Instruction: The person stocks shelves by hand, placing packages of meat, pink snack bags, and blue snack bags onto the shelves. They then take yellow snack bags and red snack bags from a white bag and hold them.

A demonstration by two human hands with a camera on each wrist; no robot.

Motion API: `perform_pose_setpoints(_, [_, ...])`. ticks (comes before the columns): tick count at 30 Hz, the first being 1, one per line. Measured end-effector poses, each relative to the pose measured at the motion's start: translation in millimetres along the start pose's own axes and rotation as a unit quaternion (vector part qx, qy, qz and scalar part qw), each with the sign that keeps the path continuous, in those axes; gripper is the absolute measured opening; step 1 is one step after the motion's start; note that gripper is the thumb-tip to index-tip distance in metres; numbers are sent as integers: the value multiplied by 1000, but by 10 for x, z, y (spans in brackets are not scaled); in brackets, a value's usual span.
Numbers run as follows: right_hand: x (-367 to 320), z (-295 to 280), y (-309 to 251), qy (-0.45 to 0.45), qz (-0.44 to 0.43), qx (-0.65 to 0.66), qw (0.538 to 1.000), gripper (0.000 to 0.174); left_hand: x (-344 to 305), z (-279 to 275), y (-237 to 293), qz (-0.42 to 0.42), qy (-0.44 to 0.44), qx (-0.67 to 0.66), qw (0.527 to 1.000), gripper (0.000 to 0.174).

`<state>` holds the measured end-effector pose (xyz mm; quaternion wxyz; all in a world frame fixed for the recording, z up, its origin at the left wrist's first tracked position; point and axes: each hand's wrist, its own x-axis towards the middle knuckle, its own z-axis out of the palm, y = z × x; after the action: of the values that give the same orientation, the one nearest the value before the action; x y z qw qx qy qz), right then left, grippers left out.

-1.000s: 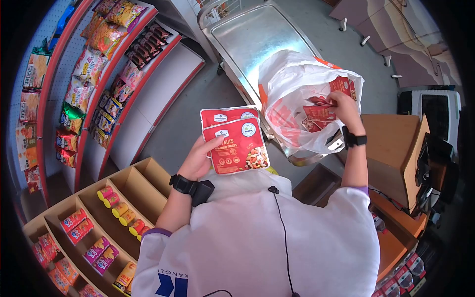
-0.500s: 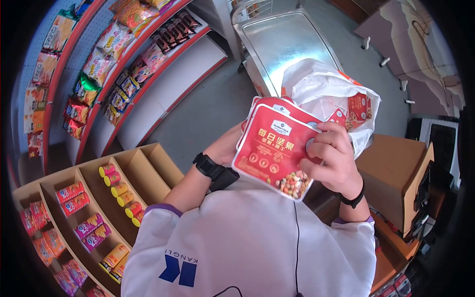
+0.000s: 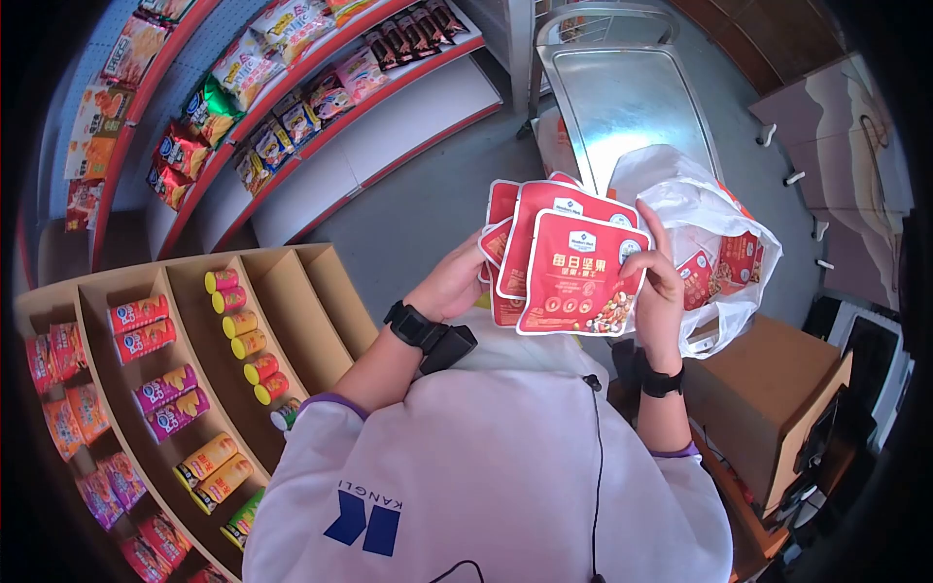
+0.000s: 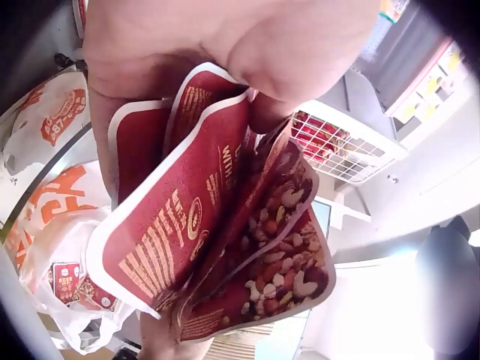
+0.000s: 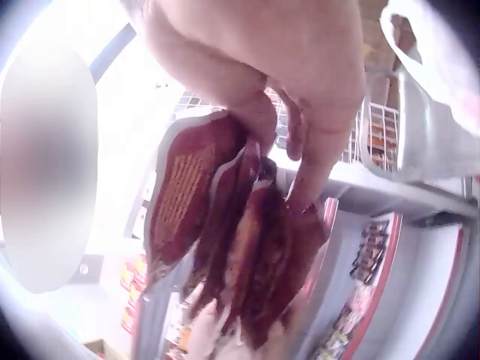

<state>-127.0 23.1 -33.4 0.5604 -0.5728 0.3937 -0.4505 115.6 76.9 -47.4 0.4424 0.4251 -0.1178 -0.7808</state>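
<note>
Several flat red nut packets (image 3: 583, 253) with white edges are fanned together in front of the chest. My left hand (image 3: 452, 280) grips the stack from its left side; in the left wrist view the packets (image 4: 187, 202) spread below the palm, and pictures of mixed nuts show on some. My right hand (image 3: 661, 301) holds the right edge of the front packets, its thumb over the face and fingers behind. The right wrist view shows packet edges (image 5: 247, 232) bunched under its fingers. Beyond it, a white plastic bag (image 3: 671, 185) holds more red packets (image 3: 739, 260).
A metal cart (image 3: 632, 97) stands ahead, the bag at its near end. To the left, a cardboard divider shelf (image 3: 301, 291) holds snack tubes and bags; behind it rise red-edged shelves (image 3: 340, 185) of snacks. A cardboard box (image 3: 768, 389) stands at right.
The right hand came out of the bag with packets and brought them against the left hand's stack. The fan of packets is now larger and more upright, and the view has turned leftward.
</note>
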Motion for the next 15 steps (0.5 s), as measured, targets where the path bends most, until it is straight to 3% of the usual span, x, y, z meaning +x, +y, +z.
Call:
perform_pose_setpoints(3, [-81,87,106,39,126,161,978,11,-68,-57,4,25,12,24,999,47])
perform_pose_setpoints(5, [-134,134,119,80,238,307,918,16,-123,-27,18,30,27,17,999,45])
perform_pose_setpoints(6, [-139,150,115,85,252,318,910,27,-148,-22,29,32,42,12,999,43])
perform_pose_setpoints(9, [-74,269,-83,118,232,410,875,35,-199,-62,34,36,55,42,997,45])
perform_pose_setpoints(11, [-66,271,-39,119,210,382,892,42,-209,-77,36,40,56,47,997,45])
perform_pose_setpoints(15, [-58,217,-64,41,213,391,894,50,-224,-107,52,62,41,40,996,45])
